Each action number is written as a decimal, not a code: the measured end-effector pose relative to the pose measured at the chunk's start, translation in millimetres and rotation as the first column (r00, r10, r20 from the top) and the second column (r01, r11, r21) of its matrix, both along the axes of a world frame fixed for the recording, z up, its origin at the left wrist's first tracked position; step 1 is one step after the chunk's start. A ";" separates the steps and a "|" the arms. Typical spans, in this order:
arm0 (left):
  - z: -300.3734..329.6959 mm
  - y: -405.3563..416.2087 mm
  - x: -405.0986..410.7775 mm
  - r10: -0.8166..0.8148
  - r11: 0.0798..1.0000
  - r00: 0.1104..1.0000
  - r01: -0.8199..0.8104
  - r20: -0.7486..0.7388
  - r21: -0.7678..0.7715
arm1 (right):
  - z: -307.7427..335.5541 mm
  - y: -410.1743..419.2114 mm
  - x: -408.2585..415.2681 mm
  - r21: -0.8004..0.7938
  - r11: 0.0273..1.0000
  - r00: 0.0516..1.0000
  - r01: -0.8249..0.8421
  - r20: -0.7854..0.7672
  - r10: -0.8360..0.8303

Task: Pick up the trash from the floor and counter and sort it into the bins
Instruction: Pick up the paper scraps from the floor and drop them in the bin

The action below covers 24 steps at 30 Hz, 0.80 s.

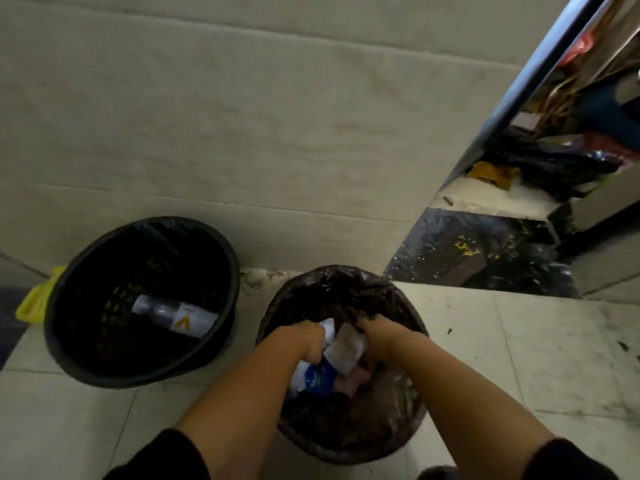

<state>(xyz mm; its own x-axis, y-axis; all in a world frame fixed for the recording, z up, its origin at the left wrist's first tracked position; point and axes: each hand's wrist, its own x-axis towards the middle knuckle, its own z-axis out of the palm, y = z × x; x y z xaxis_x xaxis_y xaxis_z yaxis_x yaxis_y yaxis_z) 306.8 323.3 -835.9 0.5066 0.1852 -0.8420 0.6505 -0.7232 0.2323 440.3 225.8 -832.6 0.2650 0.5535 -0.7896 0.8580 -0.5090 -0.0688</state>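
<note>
Both the left hand and right hand reach into the lined bin at six o'clock, clenched on paper and wrapper scraps; presumably letting go comes next, the bottle already lying in the black bin at nine o'clock.

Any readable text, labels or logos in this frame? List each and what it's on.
"V"-shaped orange mark: on the white label of the clear plastic bottle lying in the black perforated plastic bin; a small dark print above it is too blurred to read.
Pale print on the blue-and-white wrapper in the bag-lined dark bin, below the left hand: too blurred to read.
Nothing else legible.
</note>
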 end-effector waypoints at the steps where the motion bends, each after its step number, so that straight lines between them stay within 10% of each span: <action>1: 27.5 1.0 -2.5 0.020 0.999 1.000 -0.019 0.018 -0.030 | 32.3 1.0 3.3 0.026 1.000 1.000 0.012 -0.010 -0.012; 13: 334.2 20.3 -65.6 0.210 0.976 0.914 -0.219 0.346 -0.014 | 346.1 -3.4 -46.9 0.017 0.999 0.997 0.039 0.065 -0.040; 24: 513.6 48.0 -151.9 -0.141 0.989 0.920 0.113 0.366 0.098 | 505.7 12.3 -183.1 0.153 0.924 0.934 0.350 0.021 -0.357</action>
<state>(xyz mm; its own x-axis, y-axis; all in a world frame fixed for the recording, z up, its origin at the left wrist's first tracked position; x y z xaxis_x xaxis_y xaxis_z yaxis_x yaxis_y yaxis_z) 154.9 371.4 -322.3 0.8034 0.1527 -0.5755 0.4295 -0.8181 0.3825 257.2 238.1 -326.9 0.5000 0.5234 -0.6900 0.6280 -0.7678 -0.1273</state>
